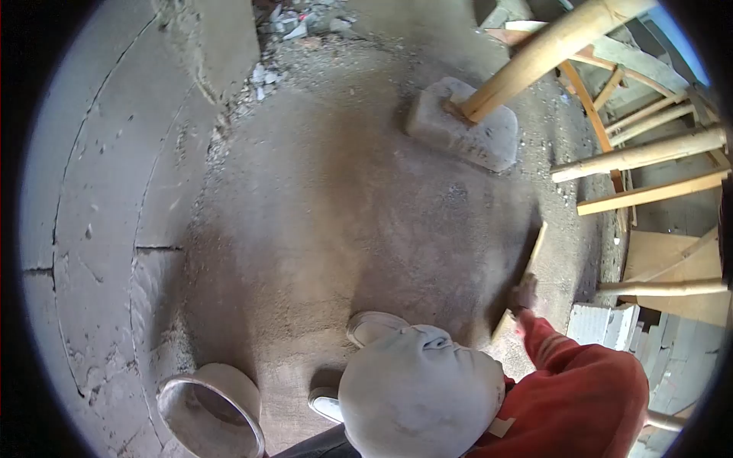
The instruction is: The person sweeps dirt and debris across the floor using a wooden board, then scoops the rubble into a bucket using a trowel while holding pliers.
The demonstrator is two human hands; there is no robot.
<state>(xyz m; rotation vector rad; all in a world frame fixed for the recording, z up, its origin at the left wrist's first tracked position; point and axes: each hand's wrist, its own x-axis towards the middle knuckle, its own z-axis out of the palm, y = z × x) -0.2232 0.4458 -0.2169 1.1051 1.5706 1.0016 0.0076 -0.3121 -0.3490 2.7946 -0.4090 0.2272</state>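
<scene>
My right hand (524, 294), at the end of a red sleeve (561, 351), is closed around the middle of a long, narrow wooden board (537, 248). The board lies low along the dusty floor (305, 229), with one end on each side of the hand. My left hand does not show. A rounded white cloth-like shape (420, 393) covers the lower middle of the view, beside two pale shoes (374, 328).
A round bucket (248, 401) stands at the lower left, near the block wall (114, 168). A wooden post (546, 57) rises from a pale block (489, 141). Timber poles (641, 155) and stacked blocks (603, 324) stand at right. Rubble (298, 27) lies at the top.
</scene>
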